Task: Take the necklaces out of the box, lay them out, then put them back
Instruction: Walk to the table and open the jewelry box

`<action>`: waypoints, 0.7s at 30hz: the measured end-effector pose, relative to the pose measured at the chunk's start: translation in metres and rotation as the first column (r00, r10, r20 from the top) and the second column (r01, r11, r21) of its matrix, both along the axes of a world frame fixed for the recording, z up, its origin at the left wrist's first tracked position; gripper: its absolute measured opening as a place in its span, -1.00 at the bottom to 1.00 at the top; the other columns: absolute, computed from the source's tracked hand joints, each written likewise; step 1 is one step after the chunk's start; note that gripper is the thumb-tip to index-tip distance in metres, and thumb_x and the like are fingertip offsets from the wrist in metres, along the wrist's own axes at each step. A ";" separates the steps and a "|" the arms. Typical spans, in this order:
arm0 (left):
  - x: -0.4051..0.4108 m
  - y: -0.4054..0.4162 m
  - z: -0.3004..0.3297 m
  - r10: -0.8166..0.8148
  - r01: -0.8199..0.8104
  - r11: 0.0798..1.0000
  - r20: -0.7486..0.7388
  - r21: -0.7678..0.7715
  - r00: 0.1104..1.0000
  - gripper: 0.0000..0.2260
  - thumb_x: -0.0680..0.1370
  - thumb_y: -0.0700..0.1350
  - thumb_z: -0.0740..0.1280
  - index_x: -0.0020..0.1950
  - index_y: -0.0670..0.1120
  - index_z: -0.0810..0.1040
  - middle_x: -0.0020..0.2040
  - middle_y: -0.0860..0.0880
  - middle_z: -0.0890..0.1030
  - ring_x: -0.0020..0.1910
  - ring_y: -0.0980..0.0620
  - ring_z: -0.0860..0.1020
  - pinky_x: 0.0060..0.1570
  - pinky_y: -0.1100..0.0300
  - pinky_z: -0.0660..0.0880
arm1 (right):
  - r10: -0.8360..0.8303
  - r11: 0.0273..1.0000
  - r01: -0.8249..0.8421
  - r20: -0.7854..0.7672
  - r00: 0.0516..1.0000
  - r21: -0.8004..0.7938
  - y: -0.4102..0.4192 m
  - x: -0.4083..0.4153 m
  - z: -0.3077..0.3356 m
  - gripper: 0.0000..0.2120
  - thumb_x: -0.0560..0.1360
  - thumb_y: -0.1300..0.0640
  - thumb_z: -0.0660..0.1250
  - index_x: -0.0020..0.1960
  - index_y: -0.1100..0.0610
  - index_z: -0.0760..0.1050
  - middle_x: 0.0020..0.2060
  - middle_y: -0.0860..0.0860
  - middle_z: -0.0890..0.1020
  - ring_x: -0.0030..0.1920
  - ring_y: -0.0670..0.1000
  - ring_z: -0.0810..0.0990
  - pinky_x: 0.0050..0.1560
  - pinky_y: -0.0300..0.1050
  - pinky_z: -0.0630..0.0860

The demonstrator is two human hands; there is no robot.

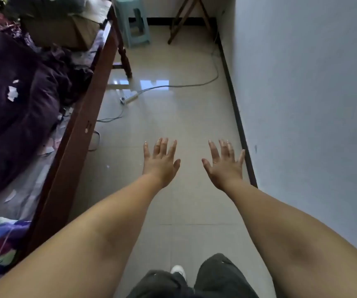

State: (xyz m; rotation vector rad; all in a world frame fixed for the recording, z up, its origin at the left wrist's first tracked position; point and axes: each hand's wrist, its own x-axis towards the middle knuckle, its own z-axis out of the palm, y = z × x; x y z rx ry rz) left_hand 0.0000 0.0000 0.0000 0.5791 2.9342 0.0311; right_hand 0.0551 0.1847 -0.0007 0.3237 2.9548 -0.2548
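My left hand (161, 161) and my right hand (225, 164) are stretched out in front of me over the tiled floor, backs up, fingers spread, both holding nothing. No necklace and no necklace box can be seen in the head view. A brown cardboard box (65, 31) sits among clutter on the bed at the upper left; I cannot tell what it contains.
A wooden bed frame (80, 134) runs along the left, heaped with dark purple bedding (16, 100). A white power strip (129, 97) and its cable lie on the floor (173, 117). A green plastic stool (133, 22) and a wooden stand (189, 18) are at the far end. A wall (302, 93) closes the right.
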 end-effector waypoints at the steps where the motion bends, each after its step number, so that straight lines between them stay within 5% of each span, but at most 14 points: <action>1: -0.005 0.000 0.000 0.021 -0.021 1.000 0.010 -0.019 1.000 -0.46 0.61 0.12 -0.06 0.51 -0.01 -0.16 0.55 -0.09 -0.03 0.52 -0.06 -0.11 0.40 -0.22 -0.26 | -0.008 1.000 0.008 0.013 1.000 0.003 0.000 -0.005 -0.001 -0.42 0.58 -0.19 -0.11 0.52 -0.06 -0.19 0.55 0.06 -0.11 0.53 0.09 -0.20 0.39 0.37 -0.25; 9: -0.091 0.047 -0.003 0.036 -0.037 0.999 0.051 0.019 0.998 -0.47 0.61 0.12 -0.05 0.51 -0.01 -0.16 0.55 -0.10 -0.03 0.52 -0.07 -0.11 0.40 -0.22 -0.25 | -0.030 1.000 0.030 0.034 0.999 0.002 0.046 -0.085 -0.014 -0.43 0.58 -0.18 -0.09 0.51 -0.07 -0.19 0.55 0.05 -0.11 0.53 0.10 -0.19 0.39 0.36 -0.25; 21: -0.337 0.152 0.015 0.144 -0.145 0.985 0.025 0.090 0.989 -0.46 0.61 0.11 -0.02 0.51 -0.02 -0.13 0.55 -0.10 -0.03 0.52 -0.06 -0.11 0.40 -0.21 -0.24 | 0.050 0.998 -0.052 0.051 0.997 0.031 0.156 -0.336 -0.003 -0.42 0.58 -0.17 -0.07 0.52 -0.07 -0.18 0.55 0.06 -0.11 0.53 0.09 -0.19 0.40 0.35 -0.23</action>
